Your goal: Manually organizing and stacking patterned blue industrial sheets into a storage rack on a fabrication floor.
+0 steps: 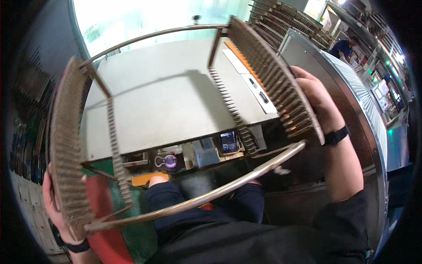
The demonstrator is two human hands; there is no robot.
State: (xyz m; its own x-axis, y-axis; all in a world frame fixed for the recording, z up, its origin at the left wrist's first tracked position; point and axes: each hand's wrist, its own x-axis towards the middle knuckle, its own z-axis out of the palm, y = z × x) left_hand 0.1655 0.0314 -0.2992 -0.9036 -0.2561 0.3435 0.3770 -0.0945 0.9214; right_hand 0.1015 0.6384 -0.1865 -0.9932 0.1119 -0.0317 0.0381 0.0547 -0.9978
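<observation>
A brown slotted rack (220, 191) with comb-like toothed sides and metal tube bars is held up in front of me, tilted and spanning most of the view. My left hand (53, 204) grips the outside of its left side panel, with most of its fingers hidden behind the teeth. Around the outer edge of the right panel, my right hand (315, 94) is closed; its fingertips are out of sight. Beneath the rack lies a pale work table (149, 114), which catches the rack's shadow.
Under the tabletop, a shelf holds a phone-like device (228, 142), a blue box (204, 152) and a purple item (169, 162). A metal machine with rollers (358, 86) stands close at right. Beyond are stacked racks (285, 22) and a person (344, 48).
</observation>
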